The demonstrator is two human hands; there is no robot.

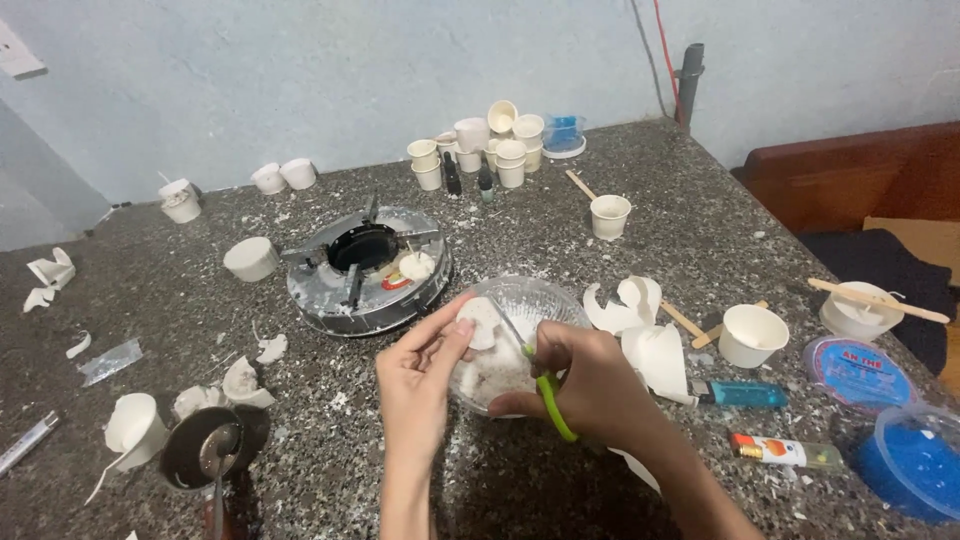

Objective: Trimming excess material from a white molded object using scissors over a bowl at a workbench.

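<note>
My left hand (418, 385) pinches a small round white wax piece (481, 322) over a clear plastic bowl (530, 300) that holds white shavings. My right hand (590, 385) grips green-handled scissors (553, 400), whose blades reach up toward the wax piece. Both hands hover low over the speckled stone table (520, 240), just right of a round metal burner (365, 268).
Torn white paper cups (640, 320) lie right of the bowl. Whole cups (752, 335) stand nearby and several cluster at the back (500, 140). A blue lighter (742, 393), a second lighter (785, 452), blue-filled tubs (915, 462) and a small pan with a spoon (212, 450) sit around.
</note>
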